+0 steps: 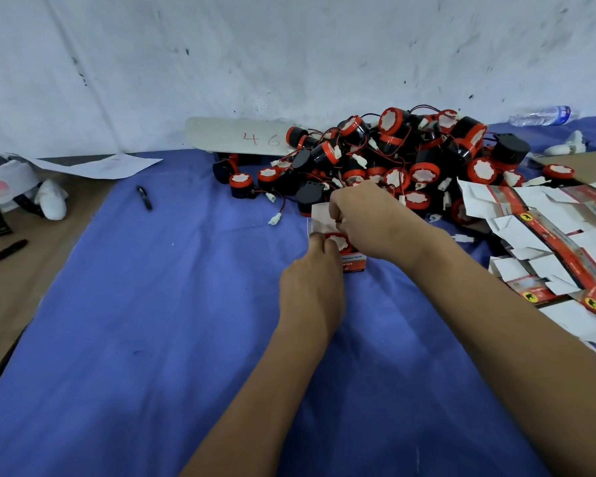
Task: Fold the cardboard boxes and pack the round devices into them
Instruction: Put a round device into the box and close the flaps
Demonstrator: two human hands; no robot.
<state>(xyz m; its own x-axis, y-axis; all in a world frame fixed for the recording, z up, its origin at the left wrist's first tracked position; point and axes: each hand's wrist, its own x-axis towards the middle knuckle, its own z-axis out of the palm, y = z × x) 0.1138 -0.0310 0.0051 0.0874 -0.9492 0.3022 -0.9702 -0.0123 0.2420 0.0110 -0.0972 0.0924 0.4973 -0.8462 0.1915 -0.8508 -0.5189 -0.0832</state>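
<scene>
box [350,261] at centre, open-topped, round device [336,239] inside | left hand [312,287] fingers gripping box's near edge | right hand [369,223] fingers pinching flap [320,218] | device pile [393,156] 12 o'clock | flat boxes [547,235] 3 o'clock

Both bare forearms are extended toward mid-frame, where the left hand [312,287] is curled just below the right hand [369,222], both sets of fingers pinched.
</scene>
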